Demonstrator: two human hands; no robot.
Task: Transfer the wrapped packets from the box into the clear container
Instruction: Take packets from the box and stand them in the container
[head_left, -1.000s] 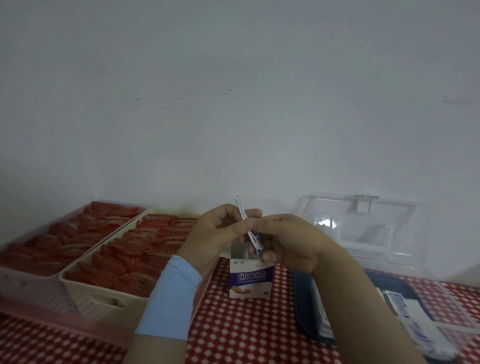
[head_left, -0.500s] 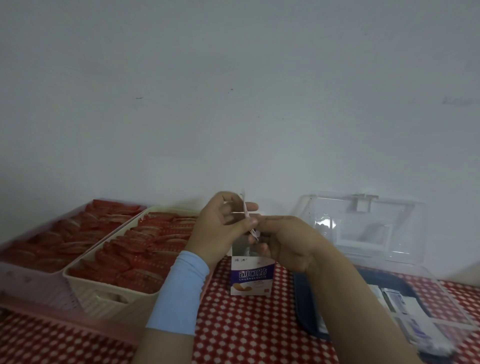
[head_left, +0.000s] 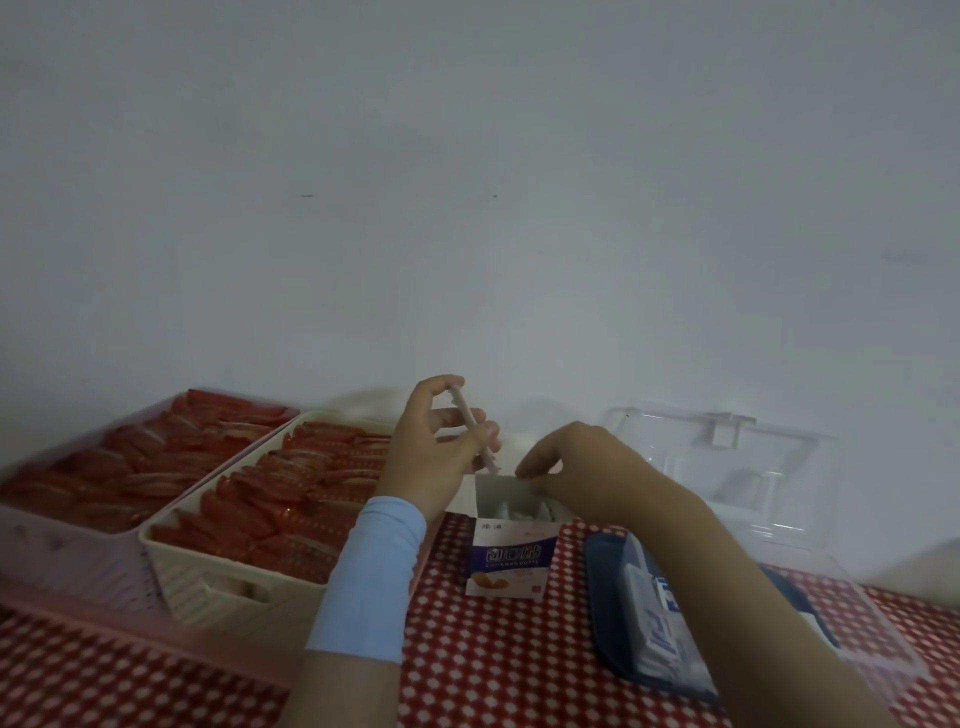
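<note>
One wrapped packet, thin and seen edge-on, stands tilted in the left hand, pinched between the thumb and curled fingers. Just below and to the right of those fingers stands the open purple-and-white box on the checked desk, with more packets inside. The right hand curls over the box's mouth with its fingertips at the rim (whether they grip anything, I cannot tell). Right of that hand lies the clear container, its lid raised and white sachets inside. Left of the left hand, a cream basket and a pink basket hold red wrapped pieces.
</note>
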